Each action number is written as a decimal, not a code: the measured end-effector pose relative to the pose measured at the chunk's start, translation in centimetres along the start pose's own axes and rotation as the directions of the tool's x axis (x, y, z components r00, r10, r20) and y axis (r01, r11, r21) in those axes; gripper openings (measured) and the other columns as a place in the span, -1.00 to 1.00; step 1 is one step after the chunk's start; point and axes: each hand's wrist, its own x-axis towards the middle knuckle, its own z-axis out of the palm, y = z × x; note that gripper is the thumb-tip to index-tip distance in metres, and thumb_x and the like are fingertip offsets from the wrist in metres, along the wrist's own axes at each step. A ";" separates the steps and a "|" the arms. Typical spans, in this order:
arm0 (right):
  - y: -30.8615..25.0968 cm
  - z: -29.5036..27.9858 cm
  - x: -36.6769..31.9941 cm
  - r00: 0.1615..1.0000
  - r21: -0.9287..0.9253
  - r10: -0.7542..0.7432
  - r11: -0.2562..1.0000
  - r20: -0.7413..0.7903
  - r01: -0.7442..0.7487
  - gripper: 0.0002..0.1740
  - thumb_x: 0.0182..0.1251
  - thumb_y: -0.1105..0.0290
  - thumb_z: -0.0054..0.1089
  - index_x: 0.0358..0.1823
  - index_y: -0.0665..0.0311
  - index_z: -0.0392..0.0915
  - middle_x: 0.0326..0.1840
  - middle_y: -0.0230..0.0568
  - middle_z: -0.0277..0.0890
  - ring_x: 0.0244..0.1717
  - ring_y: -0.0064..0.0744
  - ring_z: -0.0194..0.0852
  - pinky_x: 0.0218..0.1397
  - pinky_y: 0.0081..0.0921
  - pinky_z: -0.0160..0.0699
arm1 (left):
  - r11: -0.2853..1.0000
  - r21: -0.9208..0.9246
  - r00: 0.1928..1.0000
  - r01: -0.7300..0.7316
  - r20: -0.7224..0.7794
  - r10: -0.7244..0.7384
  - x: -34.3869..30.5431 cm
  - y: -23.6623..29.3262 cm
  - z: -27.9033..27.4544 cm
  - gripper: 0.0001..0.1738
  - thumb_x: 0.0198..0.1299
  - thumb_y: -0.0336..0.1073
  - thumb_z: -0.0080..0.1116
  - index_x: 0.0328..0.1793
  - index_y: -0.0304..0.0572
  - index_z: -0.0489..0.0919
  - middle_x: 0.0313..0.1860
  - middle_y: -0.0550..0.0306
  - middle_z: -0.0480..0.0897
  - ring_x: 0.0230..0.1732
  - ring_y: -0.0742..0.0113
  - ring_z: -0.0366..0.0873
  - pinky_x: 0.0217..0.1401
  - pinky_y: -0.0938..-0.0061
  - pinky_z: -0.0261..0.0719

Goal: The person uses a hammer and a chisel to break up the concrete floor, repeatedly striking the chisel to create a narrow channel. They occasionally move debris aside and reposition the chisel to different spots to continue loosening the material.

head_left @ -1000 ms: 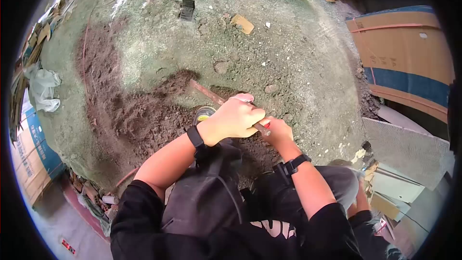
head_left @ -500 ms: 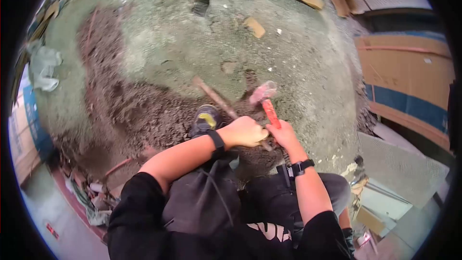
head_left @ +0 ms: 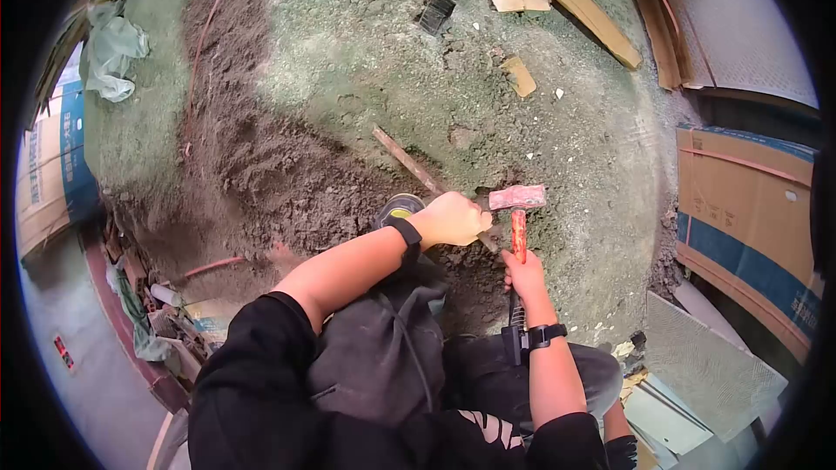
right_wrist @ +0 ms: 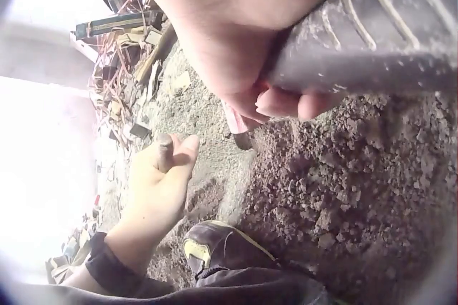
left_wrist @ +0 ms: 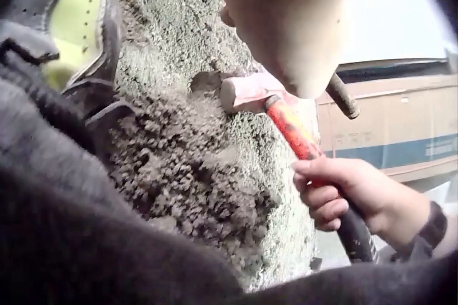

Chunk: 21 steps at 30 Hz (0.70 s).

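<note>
left hand (head_left: 451, 218) is wrapped in a full fist around a long rusty chisel (head_left: 407, 163), fingers curled tight on it. the bar runs at a slant from the fist up and away to the person's left, lying low across the spot where the loose dirt (head_left: 279, 183) meets the concrete floor (head_left: 392, 78). its butt end sticks out of the fist on the near side, the right wrist view shows that rounded tip poking out by the thumb.

right hand (head_left: 523, 277) grips the hammer (head_left: 517, 198) low down on the black rubber part of the handle, all fingers closed around it. the orange stretch of the handle runs up from the hand to the square head, which sits just beside the left fist on its right side. from the left wrist view the head looks like it's down on the crumbly ground, but i can't tell for sure if it's touching the ground or the chisel.

1 shoe (head_left: 399, 207) with a yellow-green insole patch is planted in the dirt right next to the left wrist. both wrists carry black straps.

off to the right there's a cardboard box (head_left: 749, 209) with a blue band, well apart from the hands. a wooden plank (head_left: 575, 0) lies on the floor at the far side.
</note>
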 end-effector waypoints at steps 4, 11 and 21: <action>0.0 -0.3 0.4 0.999 -0.070 -0.042 0.997 0.005 0.042 -0.73 0.17 0.29 0.19 -0.48 0.32 0.34 -0.72 -0.33 0.34 -0.76 -0.54 0.37 -0.71 -0.55 0.38 | 0.995 -0.070 0.990 -0.071 0.117 0.078 1.4 -1.0 -0.8 -0.80 -0.08 -0.20 0.09 -0.52 -0.18 0.47 -0.70 -0.01 0.52 -0.60 -0.04 0.54 -0.55 0.15 0.49; -0.8 -0.1 0.6 1.000 -0.114 -0.001 0.993 -0.019 -0.001 -0.80 0.15 0.35 0.17 -0.47 0.29 0.37 -0.70 -0.36 0.36 -0.75 -0.55 0.37 -0.68 -0.53 0.37 | 0.958 -0.109 0.912 -0.266 0.292 0.286 -2.3 -0.6 1.2 -0.81 -0.11 -0.20 0.09 -0.50 -0.15 0.50 -0.65 -0.01 0.55 -0.53 -0.03 0.57 -0.47 0.14 0.51; -12.6 2.2 -5.3 0.777 -0.472 -0.626 0.669 0.058 0.574 -0.76 0.04 0.35 0.23 -0.41 0.37 0.40 -0.61 -0.05 0.40 -0.58 -0.24 0.38 -0.39 -0.38 0.41 | 0.916 -0.264 0.933 -0.301 0.116 0.340 -4.1 4.7 -2.3 -0.80 -0.21 -0.13 0.11 -0.53 -0.06 0.50 -0.71 0.12 0.51 -0.62 0.03 0.52 -0.61 0.18 0.45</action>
